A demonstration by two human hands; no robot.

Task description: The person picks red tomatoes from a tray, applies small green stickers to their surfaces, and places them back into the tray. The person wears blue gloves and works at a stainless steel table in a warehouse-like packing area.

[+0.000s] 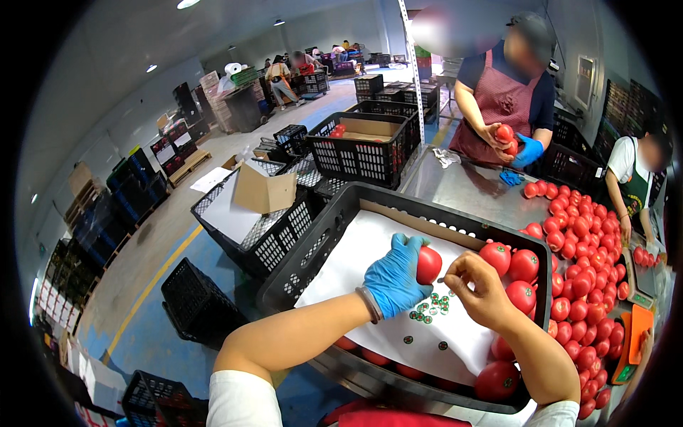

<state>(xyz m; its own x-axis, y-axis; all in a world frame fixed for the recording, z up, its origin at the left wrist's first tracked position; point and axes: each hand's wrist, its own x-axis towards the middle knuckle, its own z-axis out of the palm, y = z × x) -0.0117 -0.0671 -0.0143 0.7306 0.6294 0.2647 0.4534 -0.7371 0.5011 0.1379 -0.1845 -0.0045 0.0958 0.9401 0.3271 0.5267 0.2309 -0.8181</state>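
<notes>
My left hand [395, 276], in a blue glove, is closed around a red tomato [429, 265] above a black plastic crate [313, 256]. Just to the right of that tomato is my bare right hand [478, 288], thumb and fingertips pinched together; a tiny dark speck shows at the tips, too small to name. Beneath both hands lies a white paper sheet [356, 263] lining the crate. Several small round green stickers [425, 310] are scattered over it. Large tomatoes [521, 295] line the crate's right side, and more [373, 356] show along its near edge.
A big pile of tomatoes [580, 242] covers the metal table [455, 185] at right. Across it, a person [505, 92] holds tomatoes; another person [629, 178] works at far right. Black crates [363, 146] stand behind and left. An orange-topped device [639, 331] sits at the right.
</notes>
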